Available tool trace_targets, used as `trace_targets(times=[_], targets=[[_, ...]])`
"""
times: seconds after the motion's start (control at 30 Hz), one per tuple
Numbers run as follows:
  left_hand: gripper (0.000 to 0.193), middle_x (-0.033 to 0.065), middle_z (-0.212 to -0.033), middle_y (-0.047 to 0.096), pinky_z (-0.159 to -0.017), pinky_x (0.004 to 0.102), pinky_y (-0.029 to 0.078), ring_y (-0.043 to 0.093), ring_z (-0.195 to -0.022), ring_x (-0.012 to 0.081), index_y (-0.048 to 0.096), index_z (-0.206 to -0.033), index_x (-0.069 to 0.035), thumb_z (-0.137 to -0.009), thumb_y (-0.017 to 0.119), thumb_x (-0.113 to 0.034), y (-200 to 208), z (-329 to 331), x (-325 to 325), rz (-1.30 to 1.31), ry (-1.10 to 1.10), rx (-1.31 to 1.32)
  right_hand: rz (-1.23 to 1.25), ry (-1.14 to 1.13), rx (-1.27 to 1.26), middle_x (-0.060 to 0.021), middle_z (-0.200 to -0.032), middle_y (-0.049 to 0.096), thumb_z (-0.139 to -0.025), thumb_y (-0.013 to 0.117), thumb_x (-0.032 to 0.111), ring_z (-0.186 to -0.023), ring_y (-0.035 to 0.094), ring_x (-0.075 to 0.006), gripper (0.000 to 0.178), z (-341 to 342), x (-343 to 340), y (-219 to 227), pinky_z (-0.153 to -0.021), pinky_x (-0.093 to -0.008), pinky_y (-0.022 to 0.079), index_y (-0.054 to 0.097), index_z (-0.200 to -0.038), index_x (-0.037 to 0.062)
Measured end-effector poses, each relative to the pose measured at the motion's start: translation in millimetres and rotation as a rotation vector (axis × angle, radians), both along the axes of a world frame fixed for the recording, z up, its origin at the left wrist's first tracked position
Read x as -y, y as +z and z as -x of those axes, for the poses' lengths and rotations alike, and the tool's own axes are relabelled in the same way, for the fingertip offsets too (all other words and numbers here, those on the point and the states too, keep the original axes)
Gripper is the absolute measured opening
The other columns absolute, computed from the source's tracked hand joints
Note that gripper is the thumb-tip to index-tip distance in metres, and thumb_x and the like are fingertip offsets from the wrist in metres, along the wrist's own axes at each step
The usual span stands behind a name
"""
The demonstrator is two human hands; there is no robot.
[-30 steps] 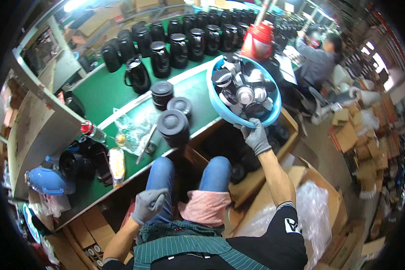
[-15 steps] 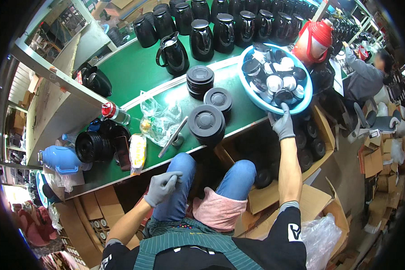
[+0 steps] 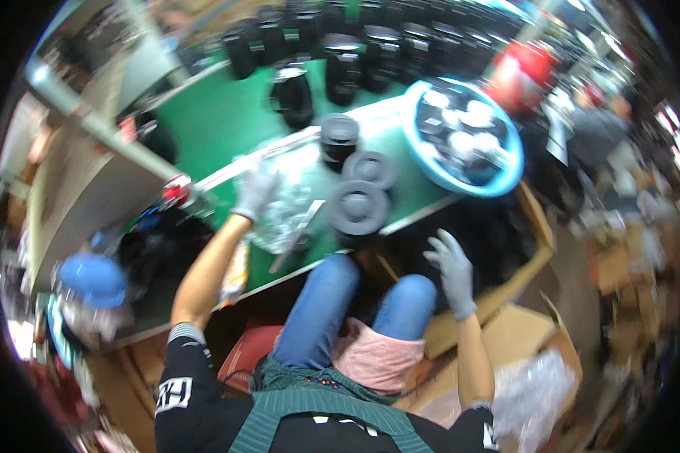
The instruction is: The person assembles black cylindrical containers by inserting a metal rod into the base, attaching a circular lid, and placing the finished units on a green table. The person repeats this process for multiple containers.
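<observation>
My left hand (image 3: 256, 190), in a grey glove, reaches over the green table beside a clear plastic bag (image 3: 287, 200); its fingers are smeared by motion. My right hand (image 3: 453, 273), gloved too, is open with fingers apart and nothing in it, above the cardboard box (image 3: 540, 234) of dark round parts. Between the hands stand stacks of black round lids (image 3: 357, 209), with another stack (image 3: 338, 136) behind. A metal bar (image 3: 296, 235) leans near the bag. The blue basin (image 3: 499, 183) holds several black and silvery lids.
Black jugs (image 3: 343, 72) stand in rows along the back, one jug (image 3: 292, 98) nearer. A red flask (image 3: 519, 75) is beyond the basin. At the left are a red-capped bottle (image 3: 177, 190) and a blue jug (image 3: 91, 279). A pink cloth (image 3: 378, 359) lies on my lap.
My left hand has gone from above my lap forward to the bag. My right hand has left the basin's rim and come back toward me. The view has shifted and blurred.
</observation>
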State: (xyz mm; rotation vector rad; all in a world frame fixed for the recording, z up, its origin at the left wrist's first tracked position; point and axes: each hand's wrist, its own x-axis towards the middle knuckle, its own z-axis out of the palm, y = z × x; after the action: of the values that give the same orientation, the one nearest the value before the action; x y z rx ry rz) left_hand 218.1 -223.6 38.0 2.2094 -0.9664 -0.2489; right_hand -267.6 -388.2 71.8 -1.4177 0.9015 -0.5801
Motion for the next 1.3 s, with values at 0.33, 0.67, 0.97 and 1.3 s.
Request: trace_targets(times=[0.33, 0.67, 0.97, 1.3], targets=[[0.094, 0.0232, -0.160, 0.050, -0.123, 0.0537, 0.037, 0.046, -0.149, 0.0420, 0.049, -0.157, -0.006, -0.086, 0.081, -0.057, 33.9, -99.0, 146.0, -0.144, 0.354, 0.204, 1.187, -0.050, -0.425, -0.0191, -0.126, 0.070, -0.096, 0.071, 0.020, -0.115, 0.067, -0.0381, 0.053, -100.3, 126.2, 60.1, -0.102, -0.0437, 0.054, 0.063, -0.146, 0.0037], [0.025, -0.0042, -0.077, 0.062, -0.063, 0.0246, 0.042, 0.052, -0.069, 0.0046, 0.072, -0.098, -0.008, -0.097, 0.084, -0.029, 37.5, -125.5, 160.8, 0.433, -0.134, -0.640, 1.217, 0.157, -0.868, -0.0123, -0.161, 0.045, -0.079, 0.090, 0.028, -0.134, 0.056, -0.0384, 0.061, -210.4, 220.3, 55.6, -0.108, -0.0531, 0.050, 0.073, -0.137, 0.0266], [0.022, 0.0052, -0.075, 0.064, -0.062, 0.0337, 0.048, 0.058, -0.063, 0.0194, 0.063, -0.086, -0.004, -0.084, 0.085, -0.004, 158.0, 19.8, 37.2, 0.516, -0.247, 0.171, 1.029, -0.016, 0.084, -0.0243, -0.156, 0.055, -0.088, 0.085, 0.017, -0.137, 0.058, -0.0444, 0.082, -177.7, 59.4, 158.5, -0.117, -0.0505, 0.046, 0.049, -0.161, 0.0045], [0.030, 0.0131, -0.080, 0.067, -0.066, 0.0421, 0.052, 0.068, -0.073, 0.0316, 0.067, -0.089, -0.007, -0.074, 0.092, -0.011, 229.3, 189.1, -109.2, 0.268, -0.539, 0.244, 1.081, 0.215, 0.139, -0.0243, -0.159, 0.054, -0.081, 0.094, 0.026, -0.146, 0.053, -0.0411, 0.103, -102.4, -103.2, 159.0, -0.124, -0.0497, 0.036, 0.040, -0.164, -0.0027]])
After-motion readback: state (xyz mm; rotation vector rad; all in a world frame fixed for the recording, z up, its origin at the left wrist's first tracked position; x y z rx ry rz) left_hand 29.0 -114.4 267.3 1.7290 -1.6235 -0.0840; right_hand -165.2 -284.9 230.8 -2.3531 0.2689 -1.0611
